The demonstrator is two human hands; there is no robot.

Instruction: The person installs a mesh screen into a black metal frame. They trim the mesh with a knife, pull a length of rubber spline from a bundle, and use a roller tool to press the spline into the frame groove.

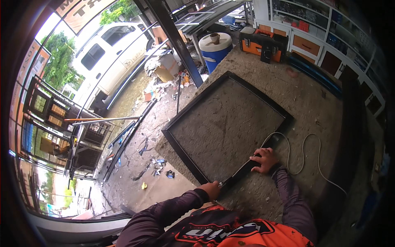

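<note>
A black rectangular frame (197,101) with dark mesh (222,123) across it lies flat in front of me. At its near corner my left hand (211,190) is closed, and a small shiny metal piece (221,184) shows at its fingertips; the rest is hidden in the hand. Farther along the near bar rests my right hand (265,159), fingers apart and touching the bar. A thin pale cord (289,154) loops from beside the right hand over the work surface. Part of it runs along the near bar between my hands.
The frame lies on a rough brown work surface (310,107). At its far end sit an orange and black toolbox (263,43) and a blue cooler (213,51) with a cup on its lid. Scraps (158,164) litter the floor at left, near a dark metal post (173,45).
</note>
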